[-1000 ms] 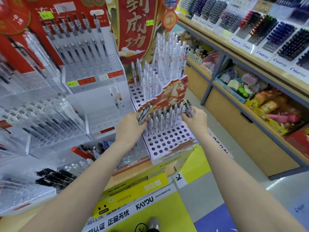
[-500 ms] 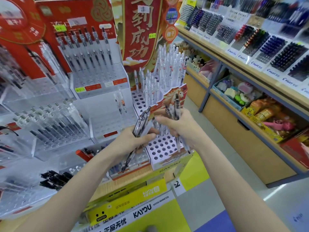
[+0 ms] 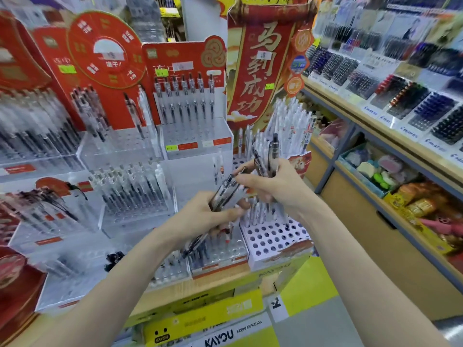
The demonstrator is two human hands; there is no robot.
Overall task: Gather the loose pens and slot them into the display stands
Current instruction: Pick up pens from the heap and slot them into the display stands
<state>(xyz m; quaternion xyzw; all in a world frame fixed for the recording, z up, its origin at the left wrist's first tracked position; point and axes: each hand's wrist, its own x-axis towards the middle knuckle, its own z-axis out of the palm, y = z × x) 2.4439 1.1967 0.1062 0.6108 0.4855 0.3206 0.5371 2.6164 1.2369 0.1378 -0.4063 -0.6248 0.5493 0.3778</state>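
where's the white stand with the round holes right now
In the head view, the white stand sits low and right of centre, just below the right hand, beside the clear acrylic trays.

Two bare forearms come up from the bottom edge of the head view, one at each side, both uncovered from the edge of the picture to the wrist. No sleeve, cuff, watch, bracelet or ring shows on either. The left hand [image 3: 200, 216] and the right hand [image 3: 278, 186] are ungloved. The fingers [image 3: 246, 180] are slim, the nails short and plain as far as the blur allows.
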